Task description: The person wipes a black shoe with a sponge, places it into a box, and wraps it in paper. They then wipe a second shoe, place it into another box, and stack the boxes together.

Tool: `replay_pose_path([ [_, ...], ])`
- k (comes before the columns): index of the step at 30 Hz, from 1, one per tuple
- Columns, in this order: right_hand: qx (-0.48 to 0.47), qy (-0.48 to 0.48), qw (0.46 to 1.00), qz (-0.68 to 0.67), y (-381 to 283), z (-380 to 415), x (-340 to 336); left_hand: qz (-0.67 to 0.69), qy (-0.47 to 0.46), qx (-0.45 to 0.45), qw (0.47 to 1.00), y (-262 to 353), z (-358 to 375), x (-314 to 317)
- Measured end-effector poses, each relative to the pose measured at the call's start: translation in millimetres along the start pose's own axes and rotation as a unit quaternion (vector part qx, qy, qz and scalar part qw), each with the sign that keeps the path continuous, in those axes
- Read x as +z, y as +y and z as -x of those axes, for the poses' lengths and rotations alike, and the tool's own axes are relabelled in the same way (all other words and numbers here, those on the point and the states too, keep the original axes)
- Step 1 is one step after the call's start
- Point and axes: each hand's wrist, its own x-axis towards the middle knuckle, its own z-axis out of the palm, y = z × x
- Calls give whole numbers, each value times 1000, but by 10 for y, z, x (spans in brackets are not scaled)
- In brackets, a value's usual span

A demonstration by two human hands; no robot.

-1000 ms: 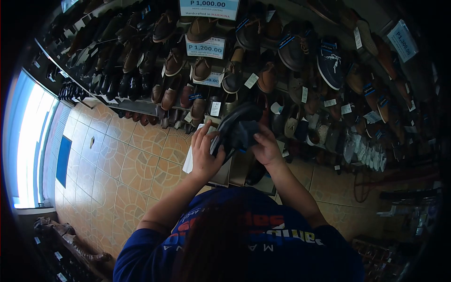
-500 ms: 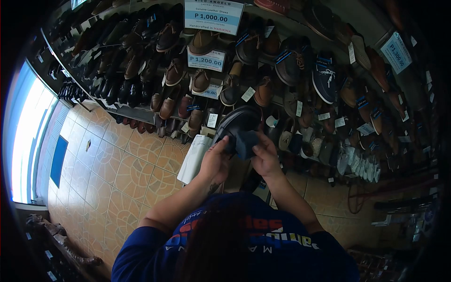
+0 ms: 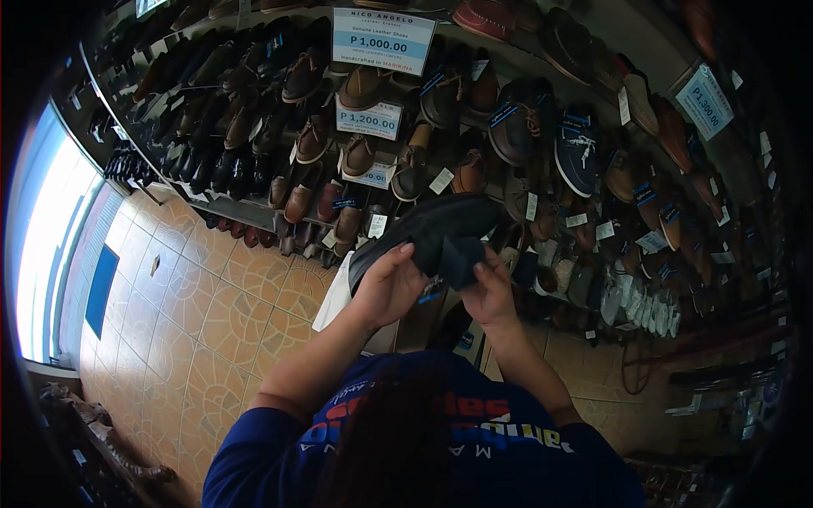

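In front of my chest, my left hand (image 3: 389, 284) grips a black shoe (image 3: 411, 230), thumb on its near side. The shoe lies turned sideways, its length running from lower left to upper right. My right hand (image 3: 489, 294) pinches a dark blue folded cloth (image 3: 460, 259), which rests against the near side of the shoe. The fingers beneath the shoe and behind the cloth are hidden. Just beyond the shoe are display shelves with brown loafers, among them a brown shoe (image 3: 346, 229).
Price signs, such as a P 1,000.00 sign (image 3: 384, 42), stand among rows of tagged shoes. A white box or paper (image 3: 333, 300) shows below the left forearm. Tiled floor (image 3: 212, 296) spreads to the left, with a blue mat (image 3: 103, 290) by the bright doorway.
The shoe has turned from steeply angled to lying more sideways, showing more of its length. Both hands have shifted slightly, and the cloth has moved a little right with my right hand.
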Motion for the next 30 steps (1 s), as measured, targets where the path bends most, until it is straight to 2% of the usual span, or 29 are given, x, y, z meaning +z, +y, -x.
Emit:
replay_pose_path([
  [2, 5, 18, 1000, 8, -25, 23, 2, -31, 16, -11, 999, -46, -13, -62],
  [5, 11, 22, 999, 22, -83, 53, 3, 12, 4, -26, 1000, -57, -11, -61],
  [8, 11, -1, 1000, 24, -129, 57, -13, 30, 41, -31, 998, -117, -12, -78],
  [11, 26, 2, 1000, -1, -187, 30, 30, 64, 17, -25, 997, -133, -24, -81],
  [14, 38, 61, 994, 79, -283, 38, 7, 16, 12, -2, 1000, -119, -55, -136],
  [15, -41, 84, 982, 164, -366, 35, 88, 7, 11, 1, 1000, -91, -62, -96],
  [17, -196, 127, 916, 325, -573, 55, 301, -9, 12, 7, 1000, -44, -69, 15],
  [20, -259, 169, 762, 570, -672, -46, 217, -38, 8, 17, 999, -123, -131, 63],
  [22, -292, 98, 681, 665, -526, -118, 527, -41, 19, -14, 999, -215, -144, -11],
  [23, -301, 28, 593, 747, -421, -142, 609, -42, 24, -28, 998, -249, -153, -31],
  [26, -368, 0, 525, 768, -154, -10, 536, -40, -29, -57, 997, -135, -149, 56],
  [30, -298, 44, 551, 778, -334, 51, 308, 23, -1, -61, 998, -228, -118, -12],
])
